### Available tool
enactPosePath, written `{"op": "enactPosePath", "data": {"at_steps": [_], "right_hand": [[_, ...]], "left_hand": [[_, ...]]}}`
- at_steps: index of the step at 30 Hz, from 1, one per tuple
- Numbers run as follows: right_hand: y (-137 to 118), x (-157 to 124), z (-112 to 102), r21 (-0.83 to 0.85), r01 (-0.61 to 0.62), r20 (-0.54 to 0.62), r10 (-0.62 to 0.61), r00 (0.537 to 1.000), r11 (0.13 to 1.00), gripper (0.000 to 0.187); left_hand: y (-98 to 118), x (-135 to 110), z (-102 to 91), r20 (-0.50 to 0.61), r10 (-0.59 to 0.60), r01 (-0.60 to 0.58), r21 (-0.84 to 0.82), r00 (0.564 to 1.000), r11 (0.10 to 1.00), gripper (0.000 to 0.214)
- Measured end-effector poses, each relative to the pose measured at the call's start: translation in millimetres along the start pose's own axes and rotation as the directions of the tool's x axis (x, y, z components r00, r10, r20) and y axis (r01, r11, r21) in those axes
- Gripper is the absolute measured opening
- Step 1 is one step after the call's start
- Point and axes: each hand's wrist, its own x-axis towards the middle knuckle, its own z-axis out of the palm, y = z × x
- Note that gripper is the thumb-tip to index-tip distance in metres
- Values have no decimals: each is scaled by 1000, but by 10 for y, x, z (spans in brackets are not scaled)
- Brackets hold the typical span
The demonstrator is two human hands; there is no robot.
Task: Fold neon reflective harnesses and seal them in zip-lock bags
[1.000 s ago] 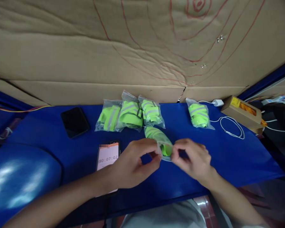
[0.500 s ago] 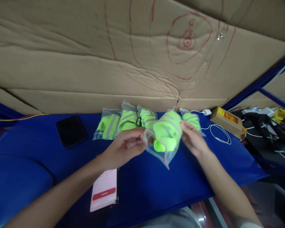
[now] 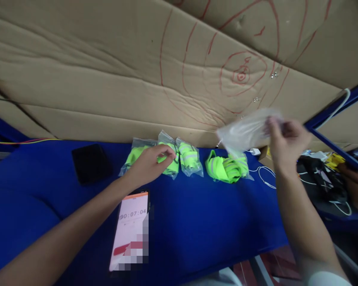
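My right hand [image 3: 286, 139] is raised at the right, closed on a clear plastic zip bag [image 3: 244, 129], which looks emptied and is blurred by motion. Below the bag, a loose fluorescent green bundle with silver reflective stripes [image 3: 226, 167] lies on the blue table, overlapping another bagged bundle [image 3: 242, 161]. My left hand [image 3: 150, 161] hovers by the bagged green bundles, its fingers loosely curled with a small gap at the tips and nothing seen between them. It partly hides the left bag [image 3: 135, 153] and the middle bag [image 3: 170, 169]; a third bag [image 3: 190, 157] is in full view.
A phone [image 3: 131, 226] showing a timer lies in front on the blue cloth [image 3: 191, 222]. At left is a black flat device [image 3: 91, 163]. A white cable [image 3: 267, 178] and a cardboard box [image 3: 265, 155] are at right. A cardboard wall [image 3: 92, 91] stands behind.
The green bundle has left its bag and now lies on the table. My right hand has lifted the bag up and right. My left hand has let go and moved left.
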Motion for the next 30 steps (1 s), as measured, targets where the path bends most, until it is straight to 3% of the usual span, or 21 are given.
{"op": "enactPosePath", "data": {"at_steps": [2,3,4,6,8,9,10,12,13,14,16,18,20,22,25,27,30], "right_hand": [[63,165,-96,159,70,-204,-36,978,985,19],[118,207,-127,227,77,-245,-19,969,971,13],[189,214,-140,263,33,-205,23,978,964,10],[368,129,-108,140,-173,56,167,984,975,16],[544,-50,-11,-159,-321,298,356,886,934,34],[605,-155,53,-238,-326,320,391,863,915,43],[635,-264,124,-303,-301,303,391,869,904,52],[594,-478,282,-433,-155,257,286,923,888,66],[530,-582,373,-483,-57,301,227,926,874,65],[449,-682,474,-480,23,417,204,886,877,60],[289,-862,708,-373,100,703,210,680,922,50],[190,-993,962,-326,82,807,231,544,942,44],[165,-1049,1178,-312,41,848,259,462,949,41],[162,-1027,1288,-288,-3,867,262,424,958,36],[71,-910,1219,-205,-35,869,198,454,978,33],[-47,-841,1094,-52,-7,888,50,457,999,36],[-190,-822,973,208,56,898,-214,386,976,26]], "left_hand": [[-69,14,42,-14,57,-55,137,998,989,23],[-105,21,64,-11,78,-74,193,997,978,24],[-138,26,85,-3,93,-90,234,996,968,25],[-192,29,121,17,114,-114,286,993,952,30],[-226,17,147,36,129,-134,330,991,934,33],[-238,7,157,44,134,-141,354,990,924,34],[-249,-4,164,59,138,-150,376,989,914,34],[-270,-22,176,97,143,-170,408,985,897,33],[-279,-28,180,108,145,-177,417,984,891,32],[-286,-30,184,109,146,-179,422,983,889,31],[-284,-28,191,84,153,-174,408,985,896,29],[-251,-22,194,38,155,-158,349,987,924,27],[-187,-21,193,-10,127,-121,252,992,960,25],[-110,-24,186,-43,47,-40,138,998,990,26],[-8,-20,154,-117,-133,119,-119,984,986,36],[34,-9,119,-163,-224,170,-294,961,941,44],[36,0,77,-90,-271,223,-358,958,907,45]]}}
